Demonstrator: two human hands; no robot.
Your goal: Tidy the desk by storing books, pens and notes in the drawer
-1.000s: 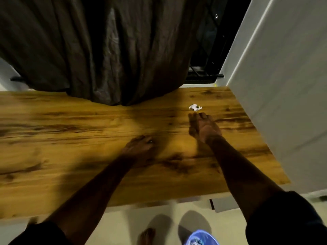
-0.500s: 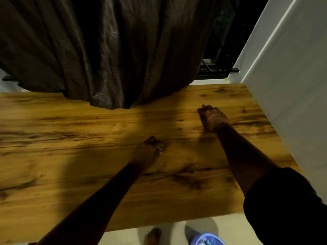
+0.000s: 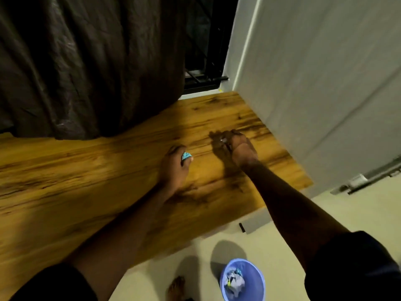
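One scrap, now in right hand

Dark short sleeves, plain: left sleeve, right sleeve. Forearms bare from sleeve hem to wrist. Left hand and right hand ungloved. One bare foot, toes showing.

desk: amber woodgrain | curtain: dark brown | bin: blue | scrap: turquoise
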